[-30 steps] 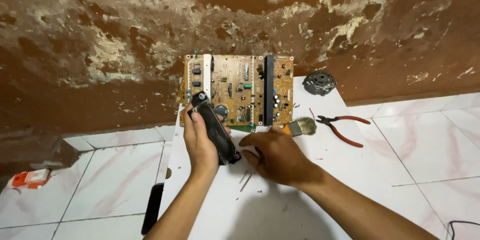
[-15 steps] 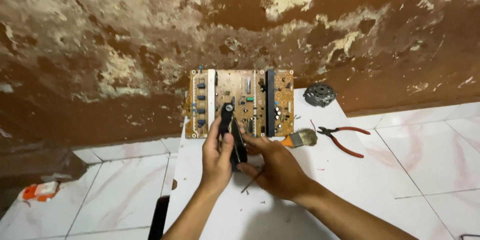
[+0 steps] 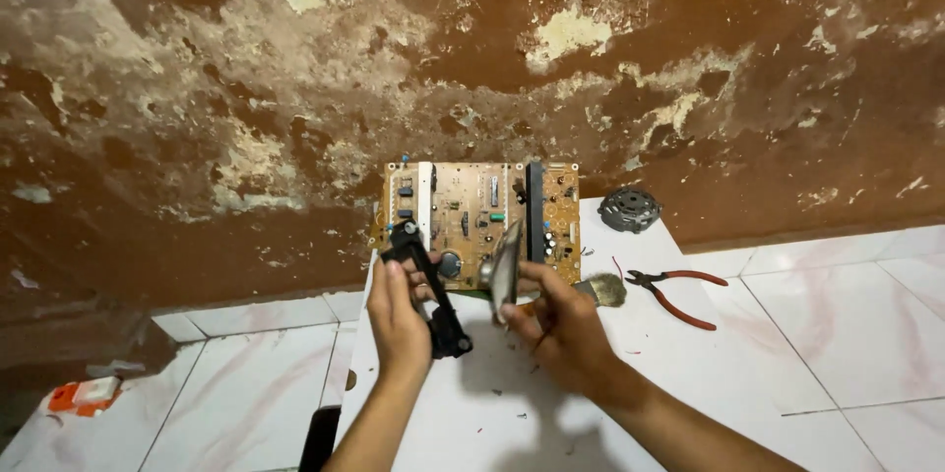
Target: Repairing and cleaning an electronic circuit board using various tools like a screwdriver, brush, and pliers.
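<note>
My left hand (image 3: 397,319) grips a long black plastic bracket (image 3: 427,287), held tilted in front of me. My right hand (image 3: 564,329) holds a thin grey metal disc-like part (image 3: 505,268), seen edge-on, just right of the bracket. The two parts sit a small gap apart. Behind both hands a tan circuit board (image 3: 479,213) with black heat sinks leans upright against the brown wall.
A brush (image 3: 603,288) lies just right of my right hand. Red-handled pliers (image 3: 675,290) lie further right on the white sheet (image 3: 709,354). A round grey motor part (image 3: 628,209) sits by the wall. An orange object (image 3: 84,395) lies far left; a dark flat object (image 3: 318,438) at bottom.
The two parts, held together before, are now separated: the black bracket stays in my left hand and the metal disc is in my right. The view has tilted upward.
</note>
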